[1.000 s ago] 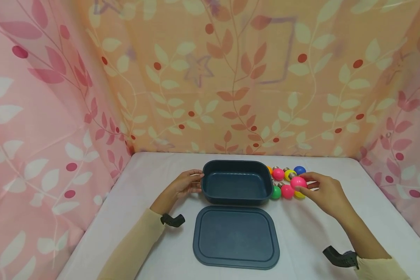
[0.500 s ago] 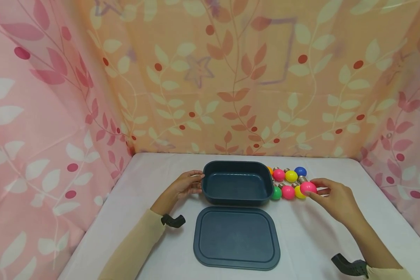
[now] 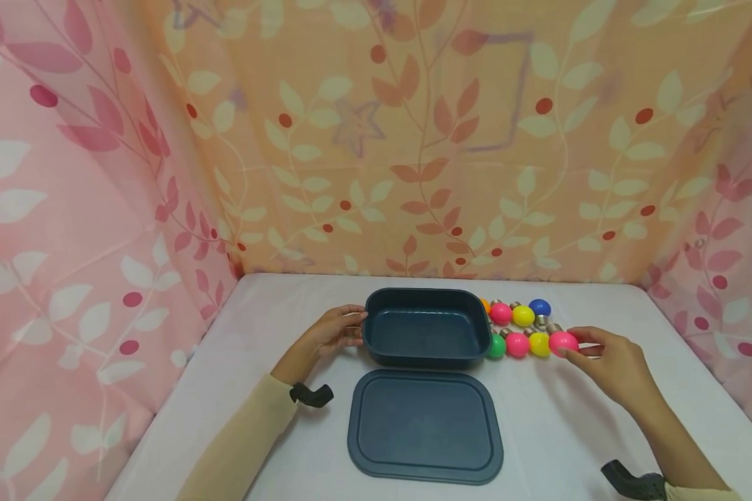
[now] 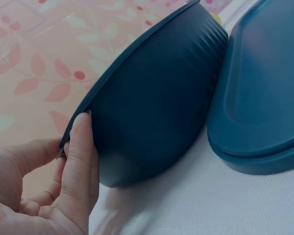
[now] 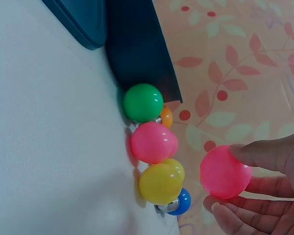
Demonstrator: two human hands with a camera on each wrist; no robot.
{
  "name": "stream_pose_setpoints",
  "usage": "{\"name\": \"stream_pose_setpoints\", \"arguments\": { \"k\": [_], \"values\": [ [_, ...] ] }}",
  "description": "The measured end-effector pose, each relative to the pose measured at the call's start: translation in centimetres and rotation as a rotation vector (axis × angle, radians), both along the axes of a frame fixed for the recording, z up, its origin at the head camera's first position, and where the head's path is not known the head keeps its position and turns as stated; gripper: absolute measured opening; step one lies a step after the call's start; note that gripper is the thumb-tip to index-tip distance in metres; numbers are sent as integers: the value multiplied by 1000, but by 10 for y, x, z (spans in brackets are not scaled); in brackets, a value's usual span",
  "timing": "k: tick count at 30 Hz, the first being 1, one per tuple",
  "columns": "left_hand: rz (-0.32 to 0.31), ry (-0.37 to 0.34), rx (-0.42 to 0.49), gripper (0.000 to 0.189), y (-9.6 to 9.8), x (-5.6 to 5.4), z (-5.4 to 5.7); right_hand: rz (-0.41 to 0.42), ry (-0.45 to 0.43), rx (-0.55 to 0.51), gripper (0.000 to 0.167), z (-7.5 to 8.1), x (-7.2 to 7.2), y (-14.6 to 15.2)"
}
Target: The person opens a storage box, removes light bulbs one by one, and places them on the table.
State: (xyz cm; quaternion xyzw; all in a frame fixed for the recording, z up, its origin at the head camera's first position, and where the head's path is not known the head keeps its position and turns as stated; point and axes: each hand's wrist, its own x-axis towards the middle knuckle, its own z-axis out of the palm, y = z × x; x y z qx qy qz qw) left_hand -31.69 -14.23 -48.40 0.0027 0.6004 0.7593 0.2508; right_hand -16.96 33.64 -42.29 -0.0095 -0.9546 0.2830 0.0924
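My right hand [image 3: 614,362] pinches a pink light bulb [image 3: 562,343] between thumb and fingers, its metal base pointing up and back. In the right wrist view this bulb [image 5: 224,172] appears apart from the other bulbs. My left hand [image 3: 337,327] grips the rim at the left end of a dark blue, rectangular box [image 3: 426,360] with rounded corners. Close up in the left wrist view, the fingertips lie at the rim of the box [image 4: 157,93]. Inside, the box holds nothing that shows. Its flat lid [image 3: 425,428] lies in front of it.
Beside the box's right end lie several bulbs in two rows: a green bulb [image 3: 496,346], a pink bulb [image 3: 517,344] and a yellow bulb [image 3: 539,344] in front, a blue bulb [image 3: 540,307] behind. Floral curtains [image 3: 313,174] enclose the white table [image 3: 276,452].
My right hand has moved right and toward me with the pink bulb, from above the other bulbs to the right end of the front row. The left hand stays at the box.
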Motion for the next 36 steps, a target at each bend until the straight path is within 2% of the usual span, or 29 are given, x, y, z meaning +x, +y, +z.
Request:
{"name": "stream_pose_setpoints", "arguments": {
  "k": [8, 15, 22, 30, 36],
  "values": [
    [1, -2, -12, 21, 0, -1, 0, -13, -13, -4, 61, -6, -5, 7],
    [-19, 17, 12, 24, 0, -1, 0, -34, -10, 7, 61, -14, -10, 16],
    [-18, 7, 21, 24, 0, 1, 0, -46, -29, 16, 58, -20, -15, 25],
    [-20, 10, 8, 27, -1, 1, 1, -34, -56, 5, 57, -29, -18, 33],
    [-19, 9, 6, 29, -1, 2, 2, -16, -28, 15, 51, -36, -24, 36]
  ]
}}
